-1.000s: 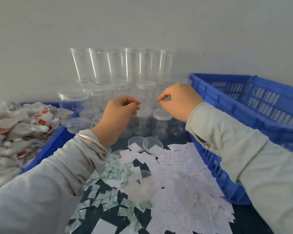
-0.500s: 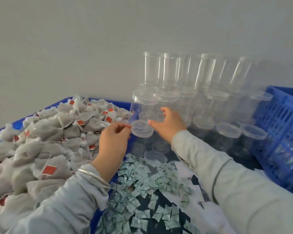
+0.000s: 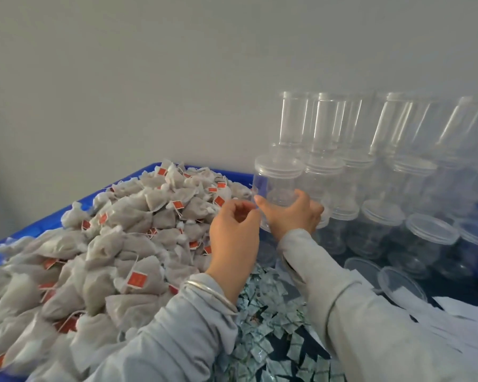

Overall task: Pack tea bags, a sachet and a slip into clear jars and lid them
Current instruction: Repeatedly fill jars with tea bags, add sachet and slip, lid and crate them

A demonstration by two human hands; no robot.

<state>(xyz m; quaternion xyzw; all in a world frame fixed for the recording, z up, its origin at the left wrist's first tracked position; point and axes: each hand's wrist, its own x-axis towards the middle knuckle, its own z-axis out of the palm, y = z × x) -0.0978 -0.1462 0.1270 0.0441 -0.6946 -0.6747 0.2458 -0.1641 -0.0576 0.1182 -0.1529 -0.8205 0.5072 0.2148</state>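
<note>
My right hand (image 3: 290, 216) grips a clear jar (image 3: 276, 188) low on its wall, thumb on its left side. A lid sits on top of the jar. My left hand (image 3: 235, 230) hovers just left of the jar with curled fingers; I cannot tell whether it holds anything clear. Grey tea bags (image 3: 135, 230) with red tags are heaped in a blue crate (image 3: 25, 235) on the left. Small green-white sachets (image 3: 268, 326) lie scattered under my forearms. White paper slips (image 3: 467, 326) spread at the lower right.
Several lidded clear jars (image 3: 370, 166) stand stacked in rows against the grey wall, behind and right of my hands. Loose clear lids (image 3: 400, 282) lie on the dark table near the slips.
My view has swung left, off the right-hand blue crate and onto the tea bag crate. My right hand has closed round one jar at the left end of the stack. My left hand let go of the lid's rim.
</note>
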